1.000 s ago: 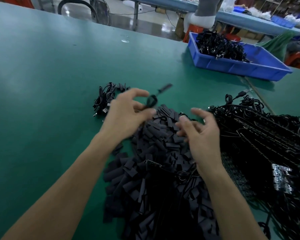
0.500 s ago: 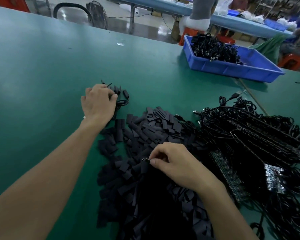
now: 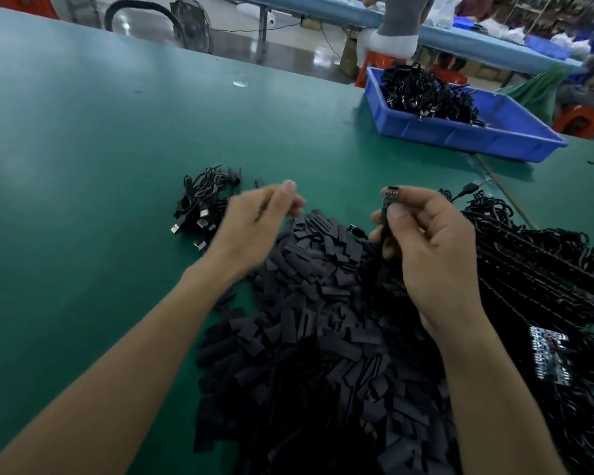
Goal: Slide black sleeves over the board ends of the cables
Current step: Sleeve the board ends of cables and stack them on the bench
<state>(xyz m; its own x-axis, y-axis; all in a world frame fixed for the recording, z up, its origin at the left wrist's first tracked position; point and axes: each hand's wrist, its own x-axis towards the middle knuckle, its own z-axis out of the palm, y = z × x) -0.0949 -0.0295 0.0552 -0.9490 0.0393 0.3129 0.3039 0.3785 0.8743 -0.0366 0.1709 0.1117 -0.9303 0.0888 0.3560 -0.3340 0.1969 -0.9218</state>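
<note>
Head view: right hand (image 3: 429, 255) is closed in a pinch, thumb and curled fingers clamped on the small dark circuit board at a cable's end (image 3: 390, 197). Board held upright, its top standing clear above the thumb; lower part and cable hidden behind the fingers. No sleeve on the exposed part. Left hand (image 3: 254, 228) is raised to the left of the right hand, apart from it, fingers curled with thumb and forefinger close together. It is motion-blurred, so I cannot tell whether it holds anything. Both hands sit above the far edge of a large heap of short flat black tubing sleeves (image 3: 323, 296), which spreads from between the forearms to the near edge. Left of the heap, just beyond the left hand: small bundle of coiled black cables with silver USB plugs (image 3: 201, 200). Right of the heap: wide tangle of black cables with board ends (image 3: 546, 265), reaching the right edge. Far right: blue plastic tray (image 3: 460, 132) holding a mound of black cables (image 3: 422, 94). All rest on a green table mat (image 3: 100, 166).
</note>
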